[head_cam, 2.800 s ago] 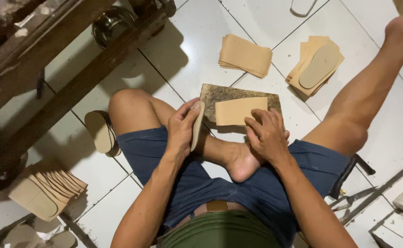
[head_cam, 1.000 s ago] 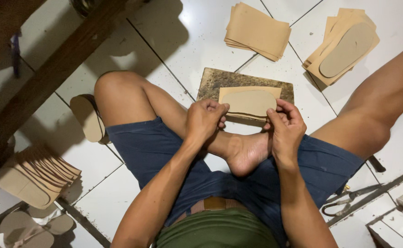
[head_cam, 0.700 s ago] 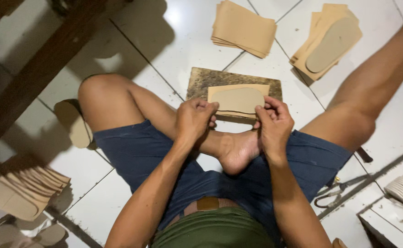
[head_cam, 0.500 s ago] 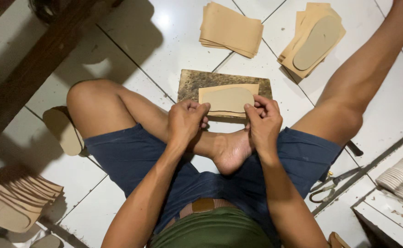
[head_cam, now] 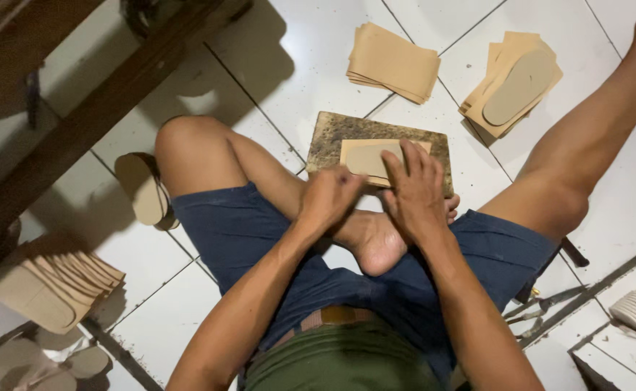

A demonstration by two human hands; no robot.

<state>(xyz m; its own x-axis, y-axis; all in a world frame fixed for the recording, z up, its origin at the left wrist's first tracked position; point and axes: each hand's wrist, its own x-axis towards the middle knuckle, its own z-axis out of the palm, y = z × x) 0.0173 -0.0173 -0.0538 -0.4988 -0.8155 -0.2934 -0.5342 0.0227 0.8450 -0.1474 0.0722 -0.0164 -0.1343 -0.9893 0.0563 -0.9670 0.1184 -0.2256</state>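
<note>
Head view: tan sheet (head_cam: 367,158) under right hand (head_cam: 413,190) fingers (flat).

Both hands low, close together before the folded leg

Left hand (head_cam: 330,197) curled loosely; right hand (head_cam: 413,190) flat, fingers spread, palm down.

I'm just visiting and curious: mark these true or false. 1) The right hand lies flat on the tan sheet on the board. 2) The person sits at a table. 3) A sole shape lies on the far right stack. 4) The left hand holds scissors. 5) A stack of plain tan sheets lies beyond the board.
1) True: the right hand presses flat on the tan sheet on the board.
2) False: the person sits on the tiled floor.
3) True: a sole shape tops the far right stack.
4) False: the left hand is closed in a fist beside the sheet; no scissors show in it.
5) True: the plain tan sheets lie there.
</note>
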